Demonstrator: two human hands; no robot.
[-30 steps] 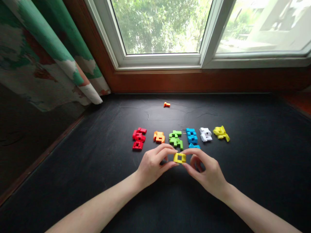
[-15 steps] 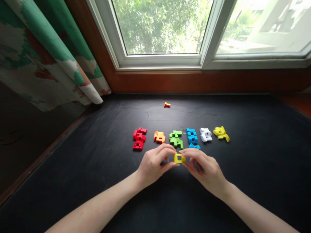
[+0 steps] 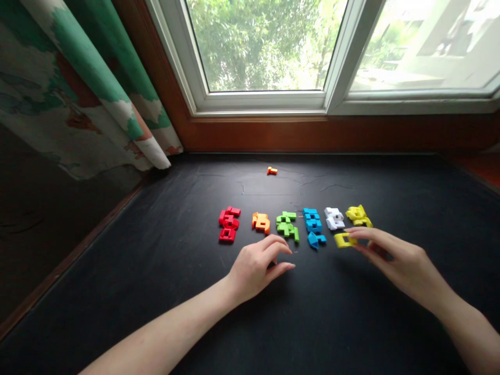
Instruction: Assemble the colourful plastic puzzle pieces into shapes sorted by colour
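1. Head view, looking down at a black surface (image 3: 117, 291). Landmark for all places: the blue stack (image 3: 312, 224), a cluster of linked plastic pieces in a row.
2. Hands apart, blue stack between them, nearer the viewer.
3. Right hand (image 3: 394, 258) just right of the blue stack, thumb and fingers at the right end of the yellow frame (image 3: 340, 240). Looks pinched there, exact contact partly hidden by the fingers.
4. Left hand (image 3: 255, 268) holds nothing, loosely curled, resting low and left of the blue stack, not touching anything but possibly the surface. Nearest piece is the green cluster (image 3: 287, 225).
5. Yellow frame sits just right of the stack's lower tip, under the white cluster (image 3: 335, 219). Flat-looking rectangle with a square hole facing up, long axis roughly left-right, slightly tilted.
6. Handling, judged: small, light, stiff plastic, likely slippery and not fragile. Best held by a fingertip pinch on the short ends, keeping the hole clear.
7. Rest of row: yellow cluster (image 3: 358, 215) right of the white one; orange cluster (image 3: 261, 223) and red cluster (image 3: 228, 225) left of the green one. Small orange bit (image 3: 272, 171) lies alone, beyond and left of the stack. Further out: window (image 3: 265, 47), wooden sill (image 3: 312, 134), green-patterned curtain (image 3: 78, 78).
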